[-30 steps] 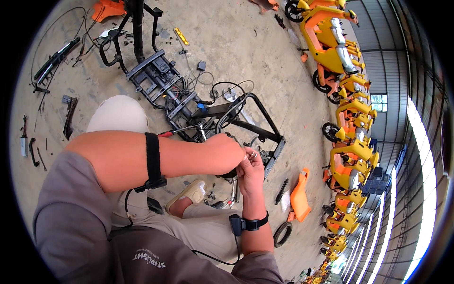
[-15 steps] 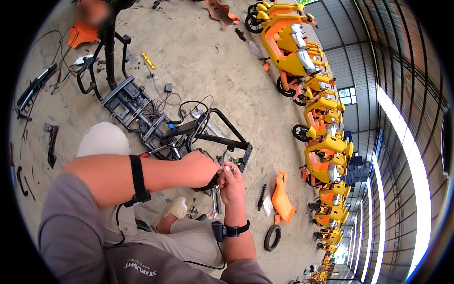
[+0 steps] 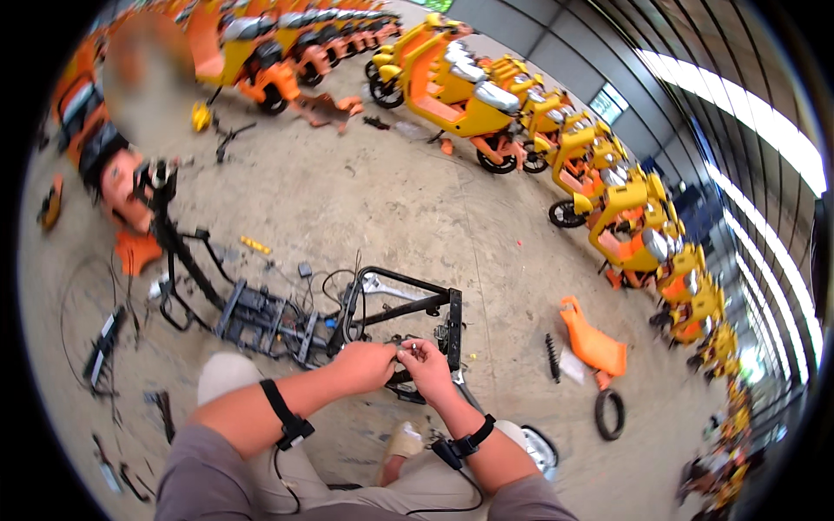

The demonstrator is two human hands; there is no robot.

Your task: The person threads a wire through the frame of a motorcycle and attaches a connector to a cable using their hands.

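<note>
A bare black scooter frame (image 3: 261, 326) lies across the floor in front of me, with cables along it. My left hand (image 3: 363, 366) is closed near the frame's right end, its fingertips meeting those of the other hand. My right hand (image 3: 426, 369) pinches a small metallic piece, too small to name. What the left fingers hold is hidden. Both hands are over the lower edge of the frame's black rear tubing (image 3: 454, 317). A bent grey metal part (image 3: 391, 289) shows behind that tubing.
Orange body panels (image 3: 595, 339), a black tyre (image 3: 610, 414) and a black shock absorber (image 3: 552, 358) lie to the right. Yellow scooters (image 3: 469, 104) stand in rows behind. Loose black parts (image 3: 104, 347) and a yellow tool (image 3: 255, 245) lie to the left and beyond the frame.
My view has turned and lifted, so the frame looks more level and more scooters show. My two hands remain together at the frame's right end, the right still pinching.
</note>
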